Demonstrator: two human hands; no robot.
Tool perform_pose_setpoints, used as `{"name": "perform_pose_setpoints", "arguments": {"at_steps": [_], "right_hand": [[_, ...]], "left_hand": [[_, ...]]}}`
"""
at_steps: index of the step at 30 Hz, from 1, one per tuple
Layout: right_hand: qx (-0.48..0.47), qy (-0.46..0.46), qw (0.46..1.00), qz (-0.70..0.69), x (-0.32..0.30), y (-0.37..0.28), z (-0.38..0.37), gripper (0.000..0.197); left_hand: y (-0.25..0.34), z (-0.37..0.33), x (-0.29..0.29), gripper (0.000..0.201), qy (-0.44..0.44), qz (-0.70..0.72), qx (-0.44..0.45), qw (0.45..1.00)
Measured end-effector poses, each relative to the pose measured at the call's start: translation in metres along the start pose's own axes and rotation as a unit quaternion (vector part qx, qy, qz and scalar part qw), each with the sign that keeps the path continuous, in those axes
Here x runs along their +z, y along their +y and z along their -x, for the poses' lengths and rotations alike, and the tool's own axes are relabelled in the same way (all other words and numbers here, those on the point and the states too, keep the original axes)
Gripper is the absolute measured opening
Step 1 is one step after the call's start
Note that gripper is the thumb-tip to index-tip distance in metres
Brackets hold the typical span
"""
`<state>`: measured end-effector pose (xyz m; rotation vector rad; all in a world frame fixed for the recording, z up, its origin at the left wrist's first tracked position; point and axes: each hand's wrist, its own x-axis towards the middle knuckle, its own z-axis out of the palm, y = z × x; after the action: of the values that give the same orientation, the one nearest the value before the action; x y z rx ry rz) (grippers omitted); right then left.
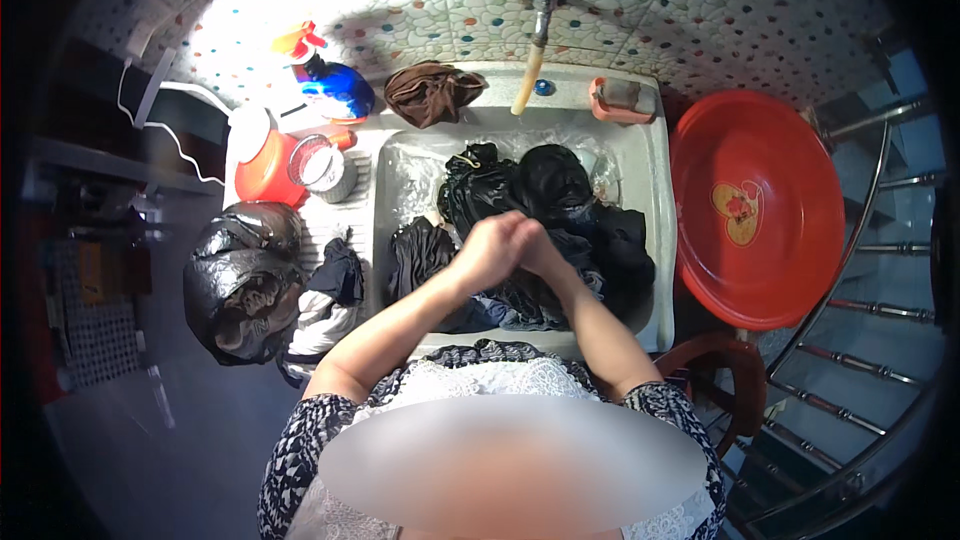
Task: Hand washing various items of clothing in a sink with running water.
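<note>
My left hand (490, 252) and my right hand (541, 250) meet over the middle of the sink (658, 155), both closed and pressed together. Whatever lies inside their fingers is hidden. Dark wet clothes (505, 308) lie right below and around them. Behind my hands are a shiny black bundle (475, 185) and a rounded black heap of cloth (553, 180). More black cloth (625, 245) lies along the sink's right side, and a crumpled dark garment (418, 250) lies at its left. Water with a clear sheen shows around the clothes.
A tap with a hose (530, 70) hangs over the sink's back edge, near a soap dish (622, 100) and brown cloth (432, 92). Left stand a blue spray bottle (340, 90), a red container (268, 170) and a black bag (245, 280). A red basin (790, 240) leans right.
</note>
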<state>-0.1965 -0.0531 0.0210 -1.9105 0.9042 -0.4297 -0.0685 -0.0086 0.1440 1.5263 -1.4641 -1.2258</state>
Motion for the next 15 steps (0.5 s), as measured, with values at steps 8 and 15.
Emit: {"name": "perform_pose_setpoints", "arguments": {"at_steps": [8,15], "right_hand": [[-0.028,-0.03,0.998,0.041,0.026,0.053,0.0,0.017],[-0.057,-0.035,0.995,0.072,0.04,0.08,0.003,0.017]], "left_hand": [[0.072,0.023,0.011,0.027,-0.238,0.148,0.155,0.947],[0.094,0.029,0.014,0.033,-0.325,0.241,0.263,0.876]]}}
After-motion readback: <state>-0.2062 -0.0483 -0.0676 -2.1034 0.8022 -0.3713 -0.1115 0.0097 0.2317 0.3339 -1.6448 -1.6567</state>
